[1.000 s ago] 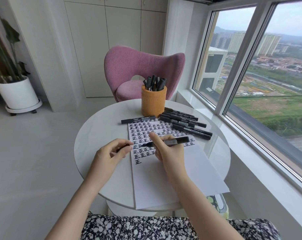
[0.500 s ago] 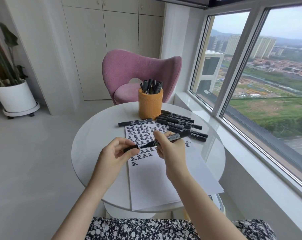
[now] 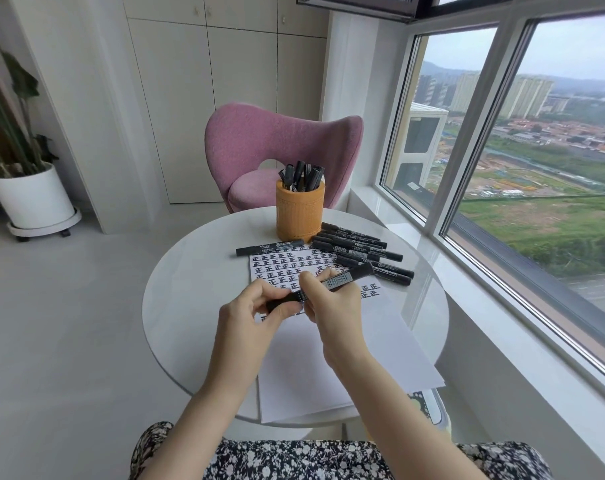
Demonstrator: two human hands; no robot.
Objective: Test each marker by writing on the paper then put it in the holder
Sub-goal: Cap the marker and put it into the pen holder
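Head cam, so you're looking down at the setup. The biggest thing is the window [image 3: 536, 168] filling the right side, with city and fields outside. Next is the round white worktop [image 3: 190, 289] in the middle, with a pink chair [image 3: 259, 140] tucked in on its far side and a white plant pot [image 3: 30, 199] on the floor at far left.

On the worktop lies the paper [image 3: 328, 368], a white sheet hanging a bit over the near edge. Its far half is packed with rows of black test characters. The orange holder [image 3: 300, 216] stands upright just past the paper's far edge, with a bunch of stored markers [image 3: 302, 174] poking out the top. The loose markers [image 3: 359, 251] sit in a pile right of the holder, touching each other, and the nearest ones overlap the paper's far right corner. A lone marker [image 3: 269, 248] lies flat along the paper's far left edge.

Both hands are up over the written part of the sheet. The right hand [image 3: 332, 306] has its grip closed around the held marker [image 3: 346, 279], which is tilted with its back end pointing far right. The left hand [image 3: 249, 313] has its grip pinching the black cap [image 3: 280, 303] at the marker's tip end. I can't tell if the cap is fully seated.
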